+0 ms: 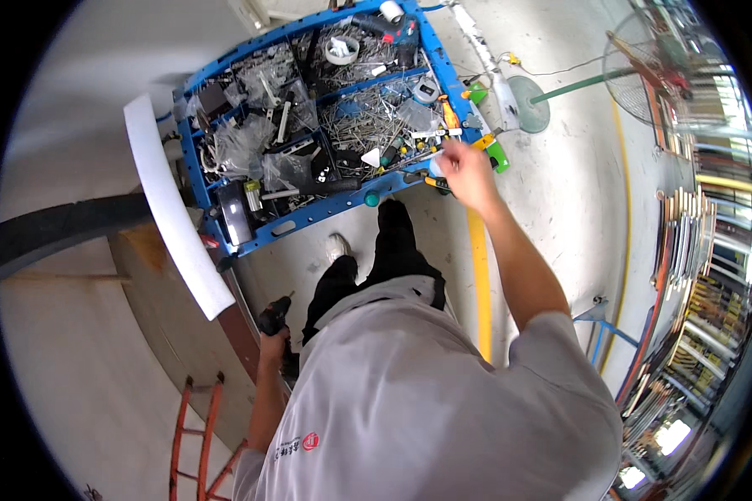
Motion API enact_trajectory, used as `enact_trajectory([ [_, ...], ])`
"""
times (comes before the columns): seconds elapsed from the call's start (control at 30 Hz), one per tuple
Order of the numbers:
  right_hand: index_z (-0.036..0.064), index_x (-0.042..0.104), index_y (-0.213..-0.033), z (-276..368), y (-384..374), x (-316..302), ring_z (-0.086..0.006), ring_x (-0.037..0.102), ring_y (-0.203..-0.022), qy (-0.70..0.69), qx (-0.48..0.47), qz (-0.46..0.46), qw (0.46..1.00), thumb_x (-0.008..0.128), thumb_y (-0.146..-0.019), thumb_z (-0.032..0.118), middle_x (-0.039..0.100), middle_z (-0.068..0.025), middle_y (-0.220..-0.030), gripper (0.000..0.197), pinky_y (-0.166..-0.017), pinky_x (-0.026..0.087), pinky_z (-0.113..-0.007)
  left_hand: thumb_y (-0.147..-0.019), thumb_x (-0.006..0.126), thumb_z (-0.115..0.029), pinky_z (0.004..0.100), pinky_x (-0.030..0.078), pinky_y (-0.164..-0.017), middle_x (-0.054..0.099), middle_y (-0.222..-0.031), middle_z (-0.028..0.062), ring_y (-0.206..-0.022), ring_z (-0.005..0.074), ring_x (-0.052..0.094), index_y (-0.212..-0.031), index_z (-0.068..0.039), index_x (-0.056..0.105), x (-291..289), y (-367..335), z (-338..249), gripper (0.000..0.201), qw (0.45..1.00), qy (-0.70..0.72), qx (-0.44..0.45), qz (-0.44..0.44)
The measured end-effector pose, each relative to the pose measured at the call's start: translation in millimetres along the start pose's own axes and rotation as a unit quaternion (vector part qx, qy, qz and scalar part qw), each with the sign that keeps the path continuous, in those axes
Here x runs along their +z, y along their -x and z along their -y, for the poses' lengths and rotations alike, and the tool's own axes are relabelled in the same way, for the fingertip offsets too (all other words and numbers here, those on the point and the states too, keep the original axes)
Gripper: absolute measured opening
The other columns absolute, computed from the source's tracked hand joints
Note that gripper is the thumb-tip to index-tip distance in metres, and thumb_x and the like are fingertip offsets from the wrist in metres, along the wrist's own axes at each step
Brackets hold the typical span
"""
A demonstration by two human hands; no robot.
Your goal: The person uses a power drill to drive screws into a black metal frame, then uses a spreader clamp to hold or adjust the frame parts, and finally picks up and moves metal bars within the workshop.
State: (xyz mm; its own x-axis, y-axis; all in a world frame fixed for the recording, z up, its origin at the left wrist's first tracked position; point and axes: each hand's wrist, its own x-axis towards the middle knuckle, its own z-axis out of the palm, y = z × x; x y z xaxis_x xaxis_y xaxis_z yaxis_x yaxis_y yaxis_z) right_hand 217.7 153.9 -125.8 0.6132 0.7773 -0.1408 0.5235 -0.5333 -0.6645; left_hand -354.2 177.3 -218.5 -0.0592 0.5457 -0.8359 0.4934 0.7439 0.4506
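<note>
My left hand is wrapped round the grip of a black cordless drill, held low beside my left leg with its bit pointing up and away. At the near right corner of a blue parts cart, my right hand has its fingers drawn together; what they pinch, if anything, is too small to make out. Just left of its fingertips is a pair of orange-and-black handled pliers. Loose screws fill the cart's compartments, among clear plastic bags. A second drill lies at the far right corner.
A long white curved panel stands left of the cart. An orange ladder is at the lower left. To the right are a fan's round base, a yellow floor line and racks of long stock.
</note>
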Motion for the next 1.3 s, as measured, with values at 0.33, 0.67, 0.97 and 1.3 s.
enact_trajectory([
  [0.33,0.0243,0.060,-0.139,-63,-137,70,-0.0359,0.037,-0.142,0.313,-0.312,0.202,0.874,0.054,-0.092,0.010,0.044,-0.0154,-0.151,0.049,-0.117,0.028,-0.055,-0.078,0.067,-0.009,0.0345,0.046,-0.058,0.060,-0.073,0.0060,-0.062,0.0188,0.058,-0.087,-0.005,0.062,91,80,65,0.011,0.987,-0.044,-0.141,-0.069],
  [0.67,0.0102,0.073,-0.098,-61,-150,78,-0.0292,0.054,-0.111,0.296,-0.318,0.246,0.867,0.060,-0.085,0.014,0.061,-0.0101,-0.106,0.019,-0.101,0.041,-0.045,-0.083,0.069,-0.014,0.0380,0.050,-0.072,0.066,-0.088,0.0107,-0.080,0.0236,0.064,-0.098,-0.002,0.066,153,127,124,0.019,0.991,-0.083,-0.088,-0.062],
  [0.97,-0.0066,0.031,-0.152,-38,-145,128,-0.0408,0.029,-0.150,0.346,-0.234,0.305,0.856,0.042,-0.095,0.003,0.027,-0.0279,-0.161,0.059,-0.125,0.024,-0.046,-0.087,0.073,-0.020,0.0406,0.052,-0.087,0.072,-0.105,0.0157,-0.100,0.0275,0.068,-0.110,0.000,0.069,157,127,105,0.031,0.993,-0.072,-0.090,-0.023],
  [1.3,0.0023,0.049,-0.142,-18,-129,112,-0.0392,0.046,-0.136,0.216,-0.256,0.150,0.930,0.063,-0.085,0.004,0.043,-0.0215,-0.150,0.059,-0.113,0.039,-0.050,-0.087,0.074,-0.020,0.0389,0.052,-0.088,0.073,-0.107,0.0143,-0.101,0.0259,0.068,-0.112,-0.001,0.070,136,113,127,0.031,0.989,-0.128,-0.078,-0.014],
])
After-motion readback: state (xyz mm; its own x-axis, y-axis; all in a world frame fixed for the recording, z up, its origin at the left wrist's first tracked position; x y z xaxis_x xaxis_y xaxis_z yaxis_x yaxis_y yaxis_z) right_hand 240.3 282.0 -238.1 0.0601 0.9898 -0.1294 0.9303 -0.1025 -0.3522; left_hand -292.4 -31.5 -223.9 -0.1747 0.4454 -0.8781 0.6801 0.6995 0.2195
